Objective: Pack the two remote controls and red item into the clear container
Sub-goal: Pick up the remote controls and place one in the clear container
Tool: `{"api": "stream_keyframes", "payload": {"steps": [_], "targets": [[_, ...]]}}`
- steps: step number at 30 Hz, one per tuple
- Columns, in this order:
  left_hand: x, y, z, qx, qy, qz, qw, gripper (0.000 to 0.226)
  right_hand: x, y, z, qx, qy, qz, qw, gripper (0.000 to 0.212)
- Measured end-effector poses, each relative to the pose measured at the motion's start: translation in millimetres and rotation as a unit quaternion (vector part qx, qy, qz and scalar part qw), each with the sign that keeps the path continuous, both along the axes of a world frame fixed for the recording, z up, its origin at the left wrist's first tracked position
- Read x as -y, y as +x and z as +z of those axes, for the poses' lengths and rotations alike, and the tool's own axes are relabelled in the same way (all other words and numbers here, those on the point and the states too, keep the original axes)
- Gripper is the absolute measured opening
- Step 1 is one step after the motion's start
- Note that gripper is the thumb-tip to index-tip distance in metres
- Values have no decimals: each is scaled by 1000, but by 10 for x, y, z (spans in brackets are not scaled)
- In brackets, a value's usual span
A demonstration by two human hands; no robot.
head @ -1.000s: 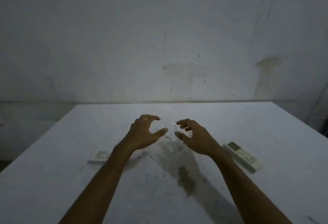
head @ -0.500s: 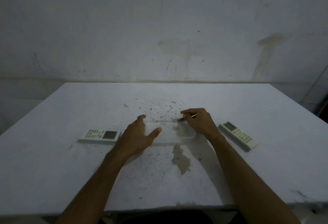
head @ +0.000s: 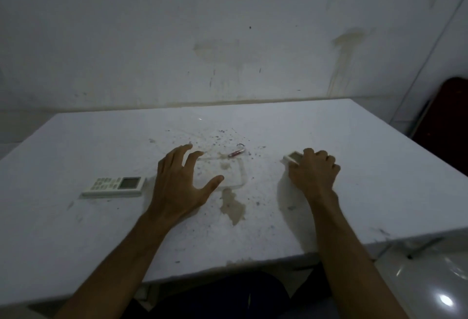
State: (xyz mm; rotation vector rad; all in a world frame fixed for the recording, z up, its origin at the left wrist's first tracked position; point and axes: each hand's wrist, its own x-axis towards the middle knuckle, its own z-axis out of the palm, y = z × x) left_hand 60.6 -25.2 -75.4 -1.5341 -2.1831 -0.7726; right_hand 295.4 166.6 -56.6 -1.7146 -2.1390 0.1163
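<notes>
A: Hand states?
B: Right hand (head: 314,173) curled closed over the right remote (head: 293,157), only its far end visible. Left hand (head: 181,182) spread open, gripping nothing, at the clear container (head: 231,172).
A: Other items?
B: Left remote (head: 115,186) flat on table (head: 76,242), left of left hand. Red item (head: 236,153) at container's far edge; in or out, can't tell.

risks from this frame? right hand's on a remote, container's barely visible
1. The clear container nearly vanishes against the stained table; a remote could catch its rim or miss it.
2. The right hand covers most of the right remote, so the grip is unconfirmed.
3. The red item by the container's far edge could get knocked away.
</notes>
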Motion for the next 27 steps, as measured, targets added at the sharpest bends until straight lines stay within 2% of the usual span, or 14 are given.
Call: {"api": "stream_keyframes", "payload": {"steps": [4, 7, 10, 12, 13, 14, 15, 18, 21, 22, 25, 27], "targets": [[16, 5, 40, -5, 52, -52, 997, 63, -34, -55, 37, -43, -18, 52, 998, 46], [18, 90, 172, 56, 109, -115, 986, 48, 70, -148, 249, -116, 0, 141, 983, 43], [-7, 210, 414, 237, 117, -156, 952, 50, 305, -256, 570, -184, -13, 273, 944, 44], [-29, 266, 638, 409, 71, -160, 895, 61, 502, -335, 712, -181, -18, 355, 917, 49], [-49, 264, 722, 476, 54, -162, 863, 60, 582, -382, 745, -175, -17, 384, 906, 52], [-60, 255, 787, 515, 48, -164, 840, 53, 636, -442, 750, -169, -17, 403, 899, 54], [-56, 242, 840, 528, 50, -164, 832, 43, 682, -501, 744, -162, -14, 414, 896, 55], [4, 143, 868, 527, 69, -147, 834, 26, 748, -657, 700, -125, 6, 435, 891, 57], [89, -22, 785, 520, 53, -119, 844, 25, 767, -807, 719, -83, -8, 471, 878, 55], [119, -83, 743, 495, 50, -108, 860, 27, 761, -875, 734, -62, -21, 481, 875, 52], [230, -250, 599, 328, 39, -55, 942, 55, 651, -1101, 732, 2, -44, 497, 867, 45], [272, -330, 512, 274, -16, -55, 960, 83, 544, -1212, 689, 20, -65, 498, 865, 49]]}}
